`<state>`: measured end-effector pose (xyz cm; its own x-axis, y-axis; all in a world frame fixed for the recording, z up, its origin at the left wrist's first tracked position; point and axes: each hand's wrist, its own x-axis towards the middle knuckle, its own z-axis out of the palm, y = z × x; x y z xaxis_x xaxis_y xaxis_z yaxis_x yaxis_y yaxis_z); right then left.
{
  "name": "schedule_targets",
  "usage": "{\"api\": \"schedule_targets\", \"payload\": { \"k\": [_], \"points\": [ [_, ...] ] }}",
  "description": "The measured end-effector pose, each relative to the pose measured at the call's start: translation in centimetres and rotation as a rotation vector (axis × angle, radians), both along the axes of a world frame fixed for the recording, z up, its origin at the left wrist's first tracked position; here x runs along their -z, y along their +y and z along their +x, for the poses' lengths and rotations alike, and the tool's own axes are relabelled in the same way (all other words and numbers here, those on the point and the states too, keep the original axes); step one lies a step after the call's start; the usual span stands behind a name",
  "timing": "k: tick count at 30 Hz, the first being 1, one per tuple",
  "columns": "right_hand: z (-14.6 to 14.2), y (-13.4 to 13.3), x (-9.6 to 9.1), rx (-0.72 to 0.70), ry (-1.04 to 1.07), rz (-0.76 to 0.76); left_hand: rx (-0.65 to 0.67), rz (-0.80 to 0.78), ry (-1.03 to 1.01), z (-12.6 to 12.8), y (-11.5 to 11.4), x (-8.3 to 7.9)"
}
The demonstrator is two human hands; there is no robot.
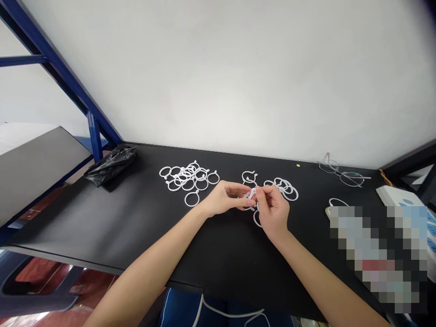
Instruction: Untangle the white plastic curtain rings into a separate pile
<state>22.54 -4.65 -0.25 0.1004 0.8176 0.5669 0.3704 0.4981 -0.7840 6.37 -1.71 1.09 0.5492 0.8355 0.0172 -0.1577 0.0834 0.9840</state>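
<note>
My left hand (223, 198) and my right hand (273, 210) meet over the middle of the black table (136, 227), both pinching one white plastic ring (251, 195) between their fingertips. Under my right hand lies another white ring (256, 219), partly hidden. A heap of several closed white rings (188, 177) lies to the left of my hands. A smaller group of white rings (285, 188) lies just behind my right hand, with open rings (249, 176) beside it.
A crumpled black plastic bag (111, 165) lies at the table's back left. Wire glasses (342, 173) rest at the back right by the white wall. A white power strip (407, 204) sits at the right edge. Blue shelf posts (93, 136) stand on the left.
</note>
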Motion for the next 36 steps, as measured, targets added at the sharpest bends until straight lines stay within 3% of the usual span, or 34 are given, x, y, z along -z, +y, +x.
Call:
{"api": "schedule_targets", "payload": {
  "k": [12,18,22,25,30,36],
  "points": [
    [0.0,0.0,0.0,-0.002,0.022,-0.008,0.003,-0.011,-0.022,0.0,0.1,0.2],
    [-0.2,-0.1,-0.1,-0.061,0.095,-0.094,0.038,-0.056,0.07,0.0,0.3,0.3],
    [-0.1,0.0,0.1,-0.07,0.057,-0.099,-0.048,-0.08,0.1,0.1,0.5,0.4],
    [0.0,0.0,0.2,-0.055,-0.087,-0.08,-0.143,-0.124,0.083,0.1,0.8,0.5],
    [-0.1,0.2,0.5,-0.127,-0.39,-0.047,-0.351,-0.294,-0.029,-0.3,1.3,0.5],
    [-0.1,0.5,0.9,-0.207,-0.5,-0.089,-0.453,-0.463,-0.127,-0.3,1.6,0.2]
  ]
}}
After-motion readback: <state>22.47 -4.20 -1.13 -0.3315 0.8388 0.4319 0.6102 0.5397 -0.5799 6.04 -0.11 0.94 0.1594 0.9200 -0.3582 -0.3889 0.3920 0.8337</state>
